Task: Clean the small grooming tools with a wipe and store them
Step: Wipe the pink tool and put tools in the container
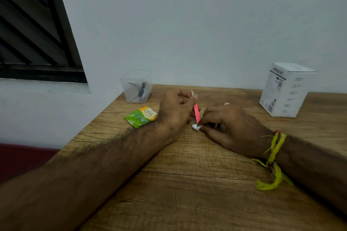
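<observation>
Left hand [174, 110] fingers grip a thin pink plastic grooming stick [196, 112], held upright over the wooden counter [187, 184]. Right hand [231, 127] fingers pinch a small crumpled white wipe [196, 127] around its lower tip. Green wipe sachet [141, 116] and clear plastic cup [136, 86] with dark tools lie near.

On the wooden table [187, 184], the left hand [175, 112] pinches a slim pink tool [196, 111] upright, its lower end in a white wipe [196, 127] pressed by the right hand [232, 127]. A green sachet [140, 116] and clear container [136, 86] sit near the table's left edge, a white box [287, 90] toward the far right.
</observation>
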Motion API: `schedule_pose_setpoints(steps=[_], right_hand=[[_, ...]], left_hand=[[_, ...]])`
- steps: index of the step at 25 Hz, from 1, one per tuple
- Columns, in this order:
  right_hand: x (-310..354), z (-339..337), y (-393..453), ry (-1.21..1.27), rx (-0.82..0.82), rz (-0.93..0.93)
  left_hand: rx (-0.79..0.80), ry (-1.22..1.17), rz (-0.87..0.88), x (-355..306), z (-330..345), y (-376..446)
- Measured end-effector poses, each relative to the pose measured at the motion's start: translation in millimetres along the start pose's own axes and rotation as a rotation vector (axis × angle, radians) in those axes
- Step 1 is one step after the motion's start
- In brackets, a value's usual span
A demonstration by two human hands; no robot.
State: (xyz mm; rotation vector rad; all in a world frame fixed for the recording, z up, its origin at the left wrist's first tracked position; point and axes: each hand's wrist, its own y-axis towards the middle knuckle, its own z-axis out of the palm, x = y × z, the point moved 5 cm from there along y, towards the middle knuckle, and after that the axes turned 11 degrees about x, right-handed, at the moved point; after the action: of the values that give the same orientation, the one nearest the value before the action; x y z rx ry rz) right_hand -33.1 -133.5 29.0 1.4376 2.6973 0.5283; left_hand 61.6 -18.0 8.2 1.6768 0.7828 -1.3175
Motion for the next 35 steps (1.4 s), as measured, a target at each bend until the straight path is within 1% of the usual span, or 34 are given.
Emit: schedule_pose_setpoints(steps=[3, 5, 6, 8, 9, 10, 12, 15, 17, 19, 23, 25, 27, 30, 33, 35], right_hand=[[-2, 0, 1, 0.053, 0.019, 0.021], [-9, -4, -3, 0.167, -0.017, 0.105], [-13, -6, -6, 0.228, -0.085, 0.163], [-24, -14, -10, 0.350, -0.339, 0.320], [-30, -17, -12, 0.421, -0.468, 0.408], [-35, -18, -13, 0.489, -0.556, 0.483], [-35, -18, -10, 0.602, -0.619, 0.530], [-25, -19, -5, 0.713, -0.627, 0.457], [-22, -20, -5, 0.710, -0.610, 0.437], [-25, -18, -5, 0.682, -0.587, 0.458], [-25, -19, -5, 0.679, -0.652, 0.474], [-25, -18, -2, 0.662, -0.610, 0.486], [-26, -15, -1, 0.680, -0.584, 0.499], [-25, -19, -3, 0.726, -0.663, 0.485], [-24, -17, -2, 0.698, -0.609, 0.467], [-24, -15, 0, 0.695, -0.614, 0.473]], left_hand=[[0.066, 0.032, 0.009, -1, 3, -1], [0.045, 0.031, 0.024, -1, 5, -3], [0.025, 0.010, 0.030, -2, 5, -5], [0.023, -0.042, 0.039, -6, 4, -6], [0.050, -0.050, 0.046, -9, 5, -6], [0.090, -0.035, 0.062, -11, 7, -6], [0.164, 0.036, 0.116, -16, 12, -8], [0.186, 0.116, 0.163, -22, 17, -10], [0.166, 0.139, 0.181, -25, 17, -12], [0.137, 0.205, 0.212, -26, 17, -14], [0.108, 0.392, 0.284, -32, 19, -15], [0.085, 0.446, 0.278, -30, 17, -13], [0.077, 0.461, 0.277, -28, 18, -14], [0.093, 0.508, 0.323, -35, 23, -20], [0.081, 0.487, 0.358, -35, 22, -21], [0.087, 0.499, 0.351, -35, 20, -21]])
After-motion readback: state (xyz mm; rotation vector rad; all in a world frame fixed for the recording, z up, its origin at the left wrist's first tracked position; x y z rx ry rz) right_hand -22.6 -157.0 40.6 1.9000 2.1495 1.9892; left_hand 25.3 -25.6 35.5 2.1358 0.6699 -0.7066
